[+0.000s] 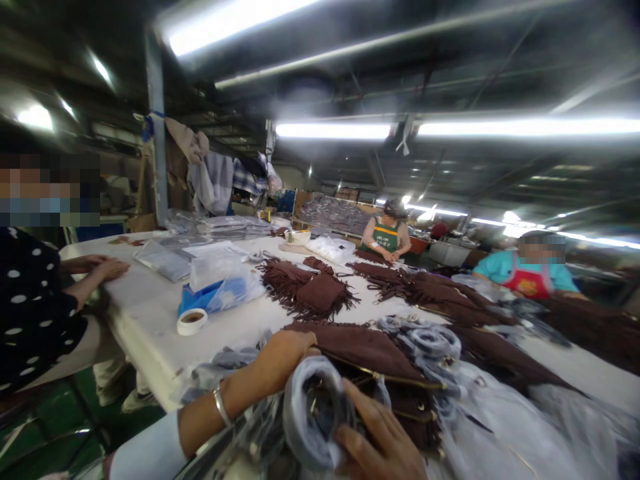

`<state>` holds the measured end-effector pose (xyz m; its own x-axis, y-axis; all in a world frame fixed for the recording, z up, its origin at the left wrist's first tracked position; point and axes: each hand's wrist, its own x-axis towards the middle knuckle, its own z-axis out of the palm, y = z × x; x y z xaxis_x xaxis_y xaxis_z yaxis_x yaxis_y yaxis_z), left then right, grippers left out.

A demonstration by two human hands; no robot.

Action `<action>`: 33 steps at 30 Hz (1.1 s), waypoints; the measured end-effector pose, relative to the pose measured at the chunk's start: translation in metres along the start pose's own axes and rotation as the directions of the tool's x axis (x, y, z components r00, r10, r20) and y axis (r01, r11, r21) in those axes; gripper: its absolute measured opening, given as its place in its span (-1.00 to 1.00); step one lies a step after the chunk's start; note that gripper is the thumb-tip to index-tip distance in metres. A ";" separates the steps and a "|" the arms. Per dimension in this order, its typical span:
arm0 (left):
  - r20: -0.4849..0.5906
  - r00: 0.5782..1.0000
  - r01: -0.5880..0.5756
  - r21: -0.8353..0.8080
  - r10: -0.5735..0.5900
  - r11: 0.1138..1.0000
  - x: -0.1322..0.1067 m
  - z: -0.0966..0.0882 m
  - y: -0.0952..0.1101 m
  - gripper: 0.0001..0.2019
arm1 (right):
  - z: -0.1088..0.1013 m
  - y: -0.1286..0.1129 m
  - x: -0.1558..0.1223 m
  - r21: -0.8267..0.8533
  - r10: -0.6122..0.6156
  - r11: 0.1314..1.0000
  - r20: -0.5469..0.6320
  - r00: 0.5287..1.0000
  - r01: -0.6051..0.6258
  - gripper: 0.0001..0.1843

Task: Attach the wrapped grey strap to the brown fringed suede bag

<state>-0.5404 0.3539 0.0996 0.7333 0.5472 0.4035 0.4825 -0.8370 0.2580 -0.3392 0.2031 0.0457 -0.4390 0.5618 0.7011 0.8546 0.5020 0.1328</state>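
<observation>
A dark brown bag with a brass zipper (365, 350) lies at the table's near edge, its zipped opening facing me. My left hand (283, 360), with a silver bracelet at the wrist, is closed on the bag's left corner; its fingertips are partly hidden. In front of the bag, my right hand (383, 437) grips a coiled strap in clear plastic wrap (295, 407) by its right side, thumb and fingers pressed to it. More wrapped coiled straps (435, 340) lie just right of the bag. Loose plastic-wrapped straps (255, 427) are bunched below my left forearm.
Fringed brown bags (320, 293) lie across the white table (150, 333). A tape roll (192, 323) and a blue tray with plastic (213, 297) are at left. A person in polka dots (35, 313) stands left; two people in aprons (387, 237) work opposite.
</observation>
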 end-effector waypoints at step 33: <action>-0.236 0.962 0.086 -0.220 -0.138 0.972 0.000 -0.002 0.008 -0.80 | -0.047 0.034 0.043 0.067 -0.087 0.996 0.406 0.910 0.065 -0.69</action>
<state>-0.5376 0.3476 0.1030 0.5257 0.6409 0.5594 0.4268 -0.7675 0.4783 -0.3158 0.2138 0.1130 -0.5859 0.7345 0.3424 0.8038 0.5803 0.1307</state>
